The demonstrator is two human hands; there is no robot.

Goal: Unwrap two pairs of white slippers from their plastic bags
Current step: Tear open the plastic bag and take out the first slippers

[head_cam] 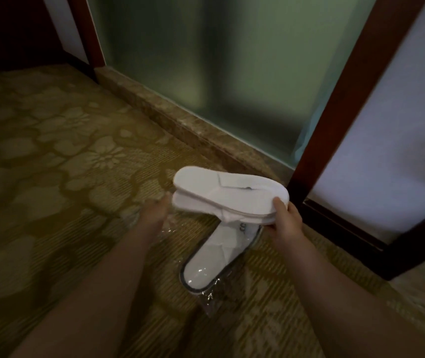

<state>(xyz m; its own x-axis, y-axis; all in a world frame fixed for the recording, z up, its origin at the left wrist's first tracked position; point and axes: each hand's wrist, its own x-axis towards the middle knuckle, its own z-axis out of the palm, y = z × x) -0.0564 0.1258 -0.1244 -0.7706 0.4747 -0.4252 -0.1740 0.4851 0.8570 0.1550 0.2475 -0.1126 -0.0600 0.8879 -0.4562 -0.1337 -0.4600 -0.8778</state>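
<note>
A bare pair of white slippers (232, 195), stacked one on the other, is held above the carpet. My right hand (286, 218) grips the pair at its right end, thumb on top. My left hand (154, 211) is blurred at the pair's left end, with a scrap of clear plastic (167, 229) glinting just below it; whether it holds that plastic is unclear. A second pair of white slippers (214, 259) lies on the carpet under the first, still inside its clear plastic bag (210, 298).
The floor is a gold carpet with a flower pattern (64, 164). A frosted glass panel (219, 60) on a stone sill (180, 120) runs behind. A dark wooden frame (335, 125) with a white panel stands close on the right.
</note>
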